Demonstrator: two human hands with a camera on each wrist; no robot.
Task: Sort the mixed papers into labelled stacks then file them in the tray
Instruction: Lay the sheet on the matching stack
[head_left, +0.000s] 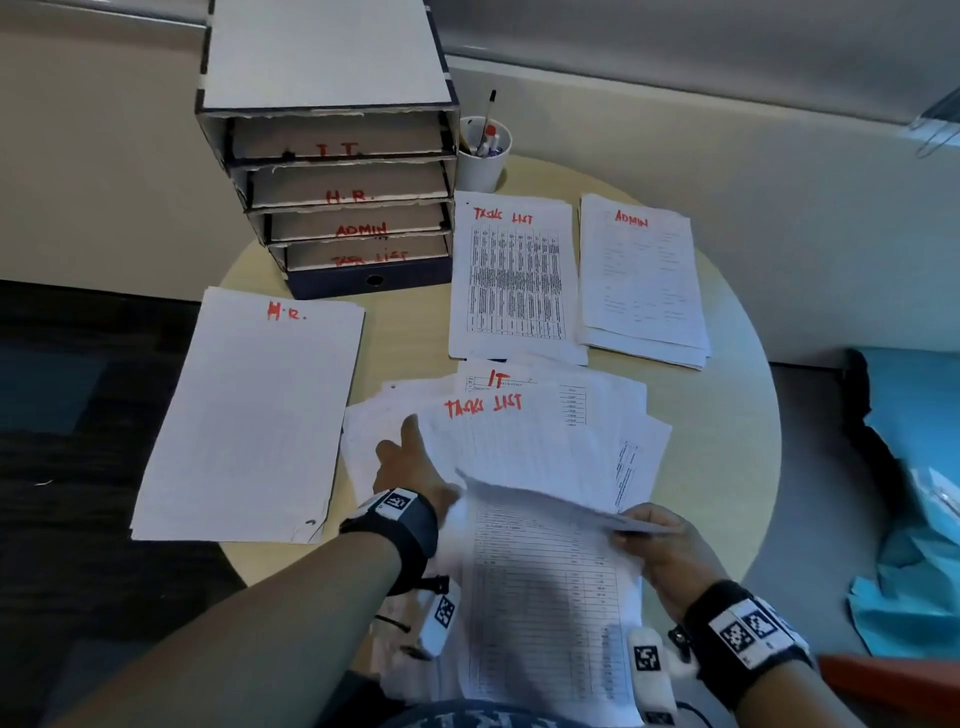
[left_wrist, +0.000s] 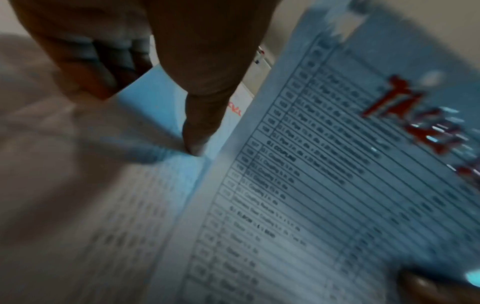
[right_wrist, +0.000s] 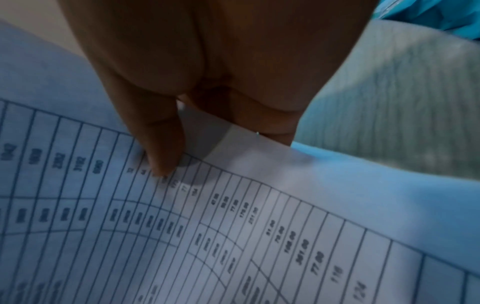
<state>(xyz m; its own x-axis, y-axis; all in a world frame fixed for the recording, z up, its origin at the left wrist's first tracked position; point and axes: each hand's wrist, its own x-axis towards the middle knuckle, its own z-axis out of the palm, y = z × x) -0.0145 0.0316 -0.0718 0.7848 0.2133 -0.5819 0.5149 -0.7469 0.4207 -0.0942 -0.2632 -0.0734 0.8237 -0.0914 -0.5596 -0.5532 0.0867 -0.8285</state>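
Right hand (head_left: 657, 540): lower right of the head view, pinching the right edge of a white printed table sheet (head_left: 545, 582); in the right wrist view the thumb (right_wrist: 161, 152) lies on top of the sheet and the other fingers are under it.
Lifted sheet: raised and curled above the mixed pile, near the bottom centre of the frame.
Left hand (head_left: 410, 467): centre of the frame, forefinger stretched out and pressing on the loose fan of mixed white papers (head_left: 519, 441); the other fingers look curled in the left wrist view, gripping nothing that I can make out.
Mixed pile: top sheets marked "TASK LIST" and "IT" in red, spread on the round pale wooden table (head_left: 727, 415).
Sorted stacks: a white "H.R." stack (head_left: 249, 415) at left centre; a "TASK LIST" stack (head_left: 514, 280) and an "ADMIN" stack (head_left: 641, 280) side by side at upper right.
Tray: a grey cardboard tiered filing tray (head_left: 332, 171) at upper centre, shelves marked I.T., H.R., ADMIN, TASK LIST.
Beside the tray: a white cup of pens (head_left: 483, 156), just to its right.
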